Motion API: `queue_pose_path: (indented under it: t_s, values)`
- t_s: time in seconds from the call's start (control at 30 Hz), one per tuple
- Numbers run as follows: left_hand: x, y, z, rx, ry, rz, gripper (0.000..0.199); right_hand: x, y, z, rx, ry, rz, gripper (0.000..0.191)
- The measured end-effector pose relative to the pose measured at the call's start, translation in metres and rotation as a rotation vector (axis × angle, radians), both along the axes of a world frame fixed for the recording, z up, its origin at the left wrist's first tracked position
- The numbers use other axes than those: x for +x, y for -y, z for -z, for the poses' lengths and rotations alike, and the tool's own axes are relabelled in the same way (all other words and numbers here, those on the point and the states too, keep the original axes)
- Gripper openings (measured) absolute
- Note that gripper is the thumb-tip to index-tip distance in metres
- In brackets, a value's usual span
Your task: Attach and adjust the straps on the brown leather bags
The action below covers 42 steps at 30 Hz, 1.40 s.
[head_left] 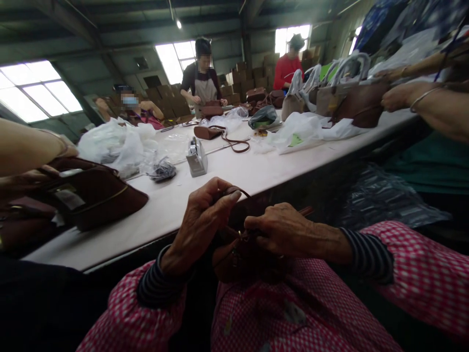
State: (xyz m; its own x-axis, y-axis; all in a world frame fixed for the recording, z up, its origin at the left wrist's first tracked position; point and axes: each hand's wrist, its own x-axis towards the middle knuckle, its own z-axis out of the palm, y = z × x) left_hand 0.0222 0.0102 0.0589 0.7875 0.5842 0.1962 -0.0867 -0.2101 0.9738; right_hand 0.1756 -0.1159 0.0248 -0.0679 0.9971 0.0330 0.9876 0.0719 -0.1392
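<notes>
A dark brown handbag (229,261) rests in my lap, below the table's front edge, its lower part lost in shadow. My left hand (205,220) is closed in a pinch on the bag's thin brown strap (240,189), which curves up between thumb and fingers. Close to the bag's top, by a small gold-coloured metal fitting (240,234), my right hand (280,227) is closed on dark brown leather. Which part it grips is hard to make out. Strap ends (307,211) stick out behind the right hand.
The white table (252,166) carries a tape dispenser (197,156), a small brown bag (208,132) and plastic wrapping (120,142). A co-worker's hand holds a dark brown handbag (98,195) at left. More bags (361,105) stand at right beside another person's hands. Several people work around the table.
</notes>
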Motion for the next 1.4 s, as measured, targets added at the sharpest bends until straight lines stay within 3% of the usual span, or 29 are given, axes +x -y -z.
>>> queue_pose_path:
  t_s: [0.1, 0.17, 0.4, 0.47, 0.6, 0.67, 0.77, 0.83, 0.93, 1.1, 1.23, 1.4]
  values:
    - [0.013, -0.002, 0.002, -0.225, 0.081, 0.038, 0.024, 0.000, -0.003, 0.012, 0.034, -0.157, 0.010, 0.024]
    - [0.018, -0.004, 0.011, -0.287, 0.128, 0.039, 0.025, 0.002, -0.005, 0.022, 0.056, -0.287, 0.045, 0.021]
    - [-0.004, 0.019, 0.091, -0.331, 0.140, 0.017, 0.034, 0.012, -0.005, 0.049, 0.185, -0.555, 0.110, 0.019]
    - [-0.007, 0.027, 0.102, -0.386, 0.240, -0.036, 0.046, 0.013, -0.006, 0.049, 0.188, -0.548, 0.081, 0.021]
    - [-0.005, 0.023, 0.093, -0.586, 0.424, -0.190, 0.047, 0.032, 0.004, 0.039, 0.115, -0.718, -0.007, 0.029]
    - [-0.008, 0.014, 0.084, -0.600, 0.412, -0.194, 0.040, 0.056, 0.018, 0.032, 0.121, -0.908, 0.102, 0.036]
    - [-0.018, 0.001, 0.075, -0.551, 0.276, -0.130, 0.038, 0.104, 0.046, 0.025, 0.328, -0.996, 0.415, 0.041]
    - [-0.023, -0.004, 0.072, -0.497, 0.158, -0.120, 0.040, 0.135, 0.063, 0.026, 0.484, -0.905, 0.581, 0.043]
    - [-0.023, -0.009, 0.067, -0.409, 0.009, -0.134, 0.043, 0.168, 0.079, 0.032, 0.541, -0.779, 0.730, 0.040]
    - [-0.021, -0.026, 0.068, -0.257, -0.231, -0.107, 0.050, 0.200, 0.100, 0.043, 0.514, -0.742, 0.797, 0.025]
    - [-0.033, -0.043, 0.073, -0.059, -0.397, -0.167, 0.053, 0.237, 0.132, 0.051, 0.617, -0.616, 1.021, 0.021]
    - [-0.042, -0.040, 0.060, 0.214, -0.535, -0.031, 0.050, 0.262, 0.157, 0.059, 0.573, -0.589, 1.030, 0.026]
